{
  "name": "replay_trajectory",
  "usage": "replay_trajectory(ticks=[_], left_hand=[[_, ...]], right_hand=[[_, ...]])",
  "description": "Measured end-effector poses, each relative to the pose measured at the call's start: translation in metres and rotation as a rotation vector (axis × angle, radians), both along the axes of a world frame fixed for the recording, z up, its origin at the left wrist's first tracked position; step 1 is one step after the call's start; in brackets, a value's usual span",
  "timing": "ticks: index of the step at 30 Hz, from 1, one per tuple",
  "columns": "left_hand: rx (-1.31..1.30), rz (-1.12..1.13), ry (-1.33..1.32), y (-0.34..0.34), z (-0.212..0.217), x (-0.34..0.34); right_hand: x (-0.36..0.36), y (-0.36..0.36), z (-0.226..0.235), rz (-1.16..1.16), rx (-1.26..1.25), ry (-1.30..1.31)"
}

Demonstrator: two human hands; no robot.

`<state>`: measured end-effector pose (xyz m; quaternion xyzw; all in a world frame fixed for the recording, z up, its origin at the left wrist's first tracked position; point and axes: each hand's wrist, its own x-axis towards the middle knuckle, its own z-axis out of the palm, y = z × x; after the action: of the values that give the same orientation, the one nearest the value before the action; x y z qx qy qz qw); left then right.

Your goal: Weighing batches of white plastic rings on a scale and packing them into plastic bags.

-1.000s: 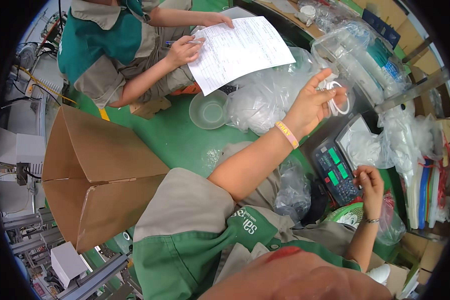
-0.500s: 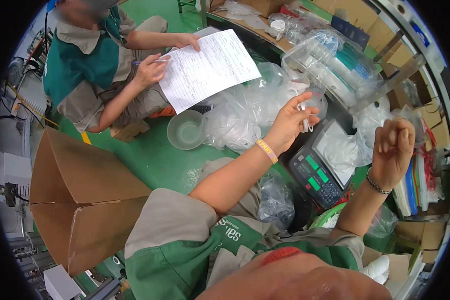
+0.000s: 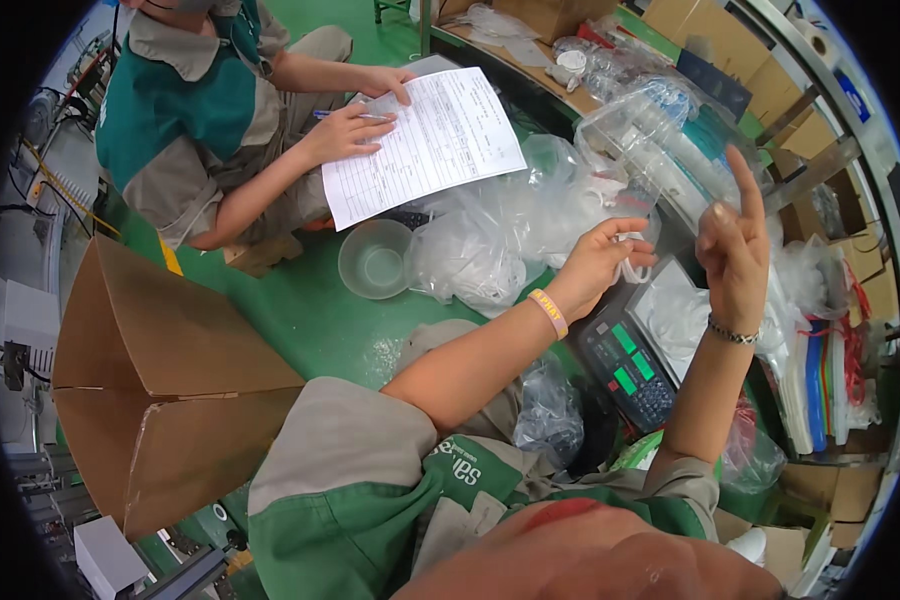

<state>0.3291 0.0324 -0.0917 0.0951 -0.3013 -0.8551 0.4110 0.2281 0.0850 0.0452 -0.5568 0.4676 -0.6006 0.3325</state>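
Observation:
My left hand [image 3: 588, 272] is closed on thin white loops [image 3: 638, 264], which hang from the fingers; their exact kind is unclear. It is over the far edge of a dark digital scale [image 3: 625, 372] with lit green displays. A clear bag with white contents [image 3: 672, 310] lies on the scale's pan. To the right, my right hand [image 3: 735, 250] is raised with the index finger stretched upward and the other fingers bent; nothing shows in it. Beyond my left hand are clear plastic bags of white parts [image 3: 480, 250].
A co-worker at the far left holds a printed sheet [image 3: 430, 145] and a pen. A translucent bowl [image 3: 374, 260] stands on the green floor. An open cardboard box [image 3: 185, 330] is at my left. Shelves with bagged parts [image 3: 660, 130] and a metal frame line the right.
My right hand has moved away from me and leftward, its index finger now extended. My left hand shifted slightly right and nearer, still with the white loops. The co-worker's writing hand moved over the sheet.

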Motion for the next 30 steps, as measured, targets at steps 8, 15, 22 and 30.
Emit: replay_trajectory(ticks=[8,15,22,30], left_hand=[[0.054,0.134,0.023,-0.017,0.003,0.005],[0.066,0.264,0.106,-0.029,0.017,0.014],[0.109,0.091,0.170,-0.033,0.008,0.021],[0.211,-0.212,0.485,-0.035,0.002,0.022]], right_hand=[[-0.029,0.013,-0.031,-0.114,0.010,-0.082],[-0.053,0.019,-0.064,-0.088,0.003,-0.185],[-0.032,0.021,-0.075,-0.193,0.044,-0.143],[-0.010,0.042,-0.109,-0.118,0.177,-0.141]])
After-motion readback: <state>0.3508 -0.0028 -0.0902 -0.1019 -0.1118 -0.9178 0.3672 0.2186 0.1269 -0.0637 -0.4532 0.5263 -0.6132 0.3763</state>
